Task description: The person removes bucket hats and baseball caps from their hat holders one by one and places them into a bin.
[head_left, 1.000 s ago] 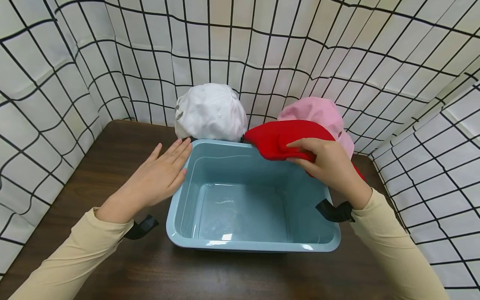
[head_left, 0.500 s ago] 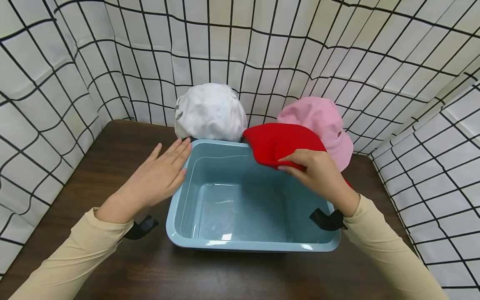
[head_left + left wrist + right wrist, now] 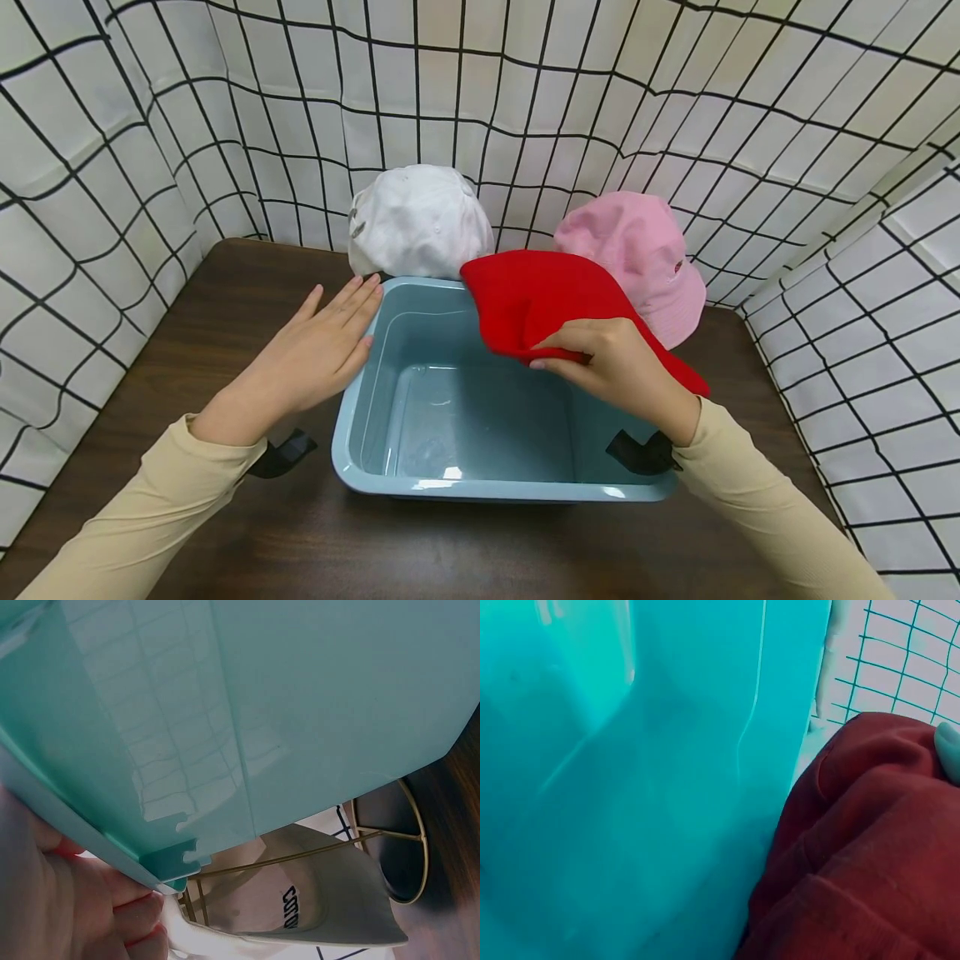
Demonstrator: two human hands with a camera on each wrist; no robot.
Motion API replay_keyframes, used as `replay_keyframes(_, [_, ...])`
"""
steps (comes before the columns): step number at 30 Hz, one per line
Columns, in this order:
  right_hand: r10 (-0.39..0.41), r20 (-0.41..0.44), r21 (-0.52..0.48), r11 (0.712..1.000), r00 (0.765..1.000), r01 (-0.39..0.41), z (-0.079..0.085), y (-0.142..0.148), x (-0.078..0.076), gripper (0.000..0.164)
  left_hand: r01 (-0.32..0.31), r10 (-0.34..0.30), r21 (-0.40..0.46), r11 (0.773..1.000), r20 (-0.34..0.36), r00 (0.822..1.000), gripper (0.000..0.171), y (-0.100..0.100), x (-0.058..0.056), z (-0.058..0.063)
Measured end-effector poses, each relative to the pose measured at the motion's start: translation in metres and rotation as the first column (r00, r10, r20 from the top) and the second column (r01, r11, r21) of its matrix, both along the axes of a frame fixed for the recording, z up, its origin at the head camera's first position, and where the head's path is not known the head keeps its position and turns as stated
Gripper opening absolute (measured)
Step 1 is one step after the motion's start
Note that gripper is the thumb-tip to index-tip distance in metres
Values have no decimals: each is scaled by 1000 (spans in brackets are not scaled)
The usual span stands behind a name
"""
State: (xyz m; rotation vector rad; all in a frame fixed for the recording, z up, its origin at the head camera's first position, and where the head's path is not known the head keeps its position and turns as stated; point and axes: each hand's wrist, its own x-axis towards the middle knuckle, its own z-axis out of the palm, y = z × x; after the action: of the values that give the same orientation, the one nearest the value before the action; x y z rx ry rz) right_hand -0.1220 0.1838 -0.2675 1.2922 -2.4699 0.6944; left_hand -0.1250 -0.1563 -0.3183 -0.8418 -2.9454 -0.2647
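In the head view my right hand [image 3: 611, 362] pinches the edge of a red cap [image 3: 547, 292] between thumb and fingers. It holds the cap over the back right part of a light blue plastic bin [image 3: 510, 492]. Folds of the red cap [image 3: 870, 847] fill the lower right of the right wrist view. My left hand [image 3: 307, 358] lies with straight fingers along the bin's left rim, palm toward it. The left wrist view shows its curved fingers [image 3: 127, 915] by the rim of the bin [image 3: 300, 712].
Behind the bin stand a white cap [image 3: 420, 221] and, to the right, a pink cap [image 3: 637, 254]. A gold wire stand [image 3: 426, 847] is under a pale cap [image 3: 300, 900] with dark lettering. White grid-patterned cloth [image 3: 495, 108] surrounds the brown table [image 3: 247, 317].
My right hand has moved left and toward me, drawing the red cap away from the pink cap and farther over the bin. The left hand stays in place.
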Motion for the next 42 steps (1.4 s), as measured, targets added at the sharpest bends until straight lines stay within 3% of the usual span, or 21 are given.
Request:
replay_keyframes(9, [44,187,-31,999,981,-39,-9,-1,-4,22,-1,1,-6,1000,3,1000,58,0,-1,0])
replay_keyframes(18, [7,399,-9,1000,917,-3,-24,-2,-12,16,7,-7,0,1000,6,1000,58,1,0,0])
replay_keyframes(26, [55,443,43,996,895,-83,-30,-9,-14,15,7,-7,-4,1000,-4,1000,58,1,0,1])
replay_keyframes(38, [28,535,146,981,845,-125,-45,-26,-20,13,11,-11,-13,1000,-1,1000,58,1,-2,1])
replay_keyframes(42, [15,531,170,978,847,-124,-50,-33,-23,14,13,-13,-7,1000,0,1000,58,0,-2,0])
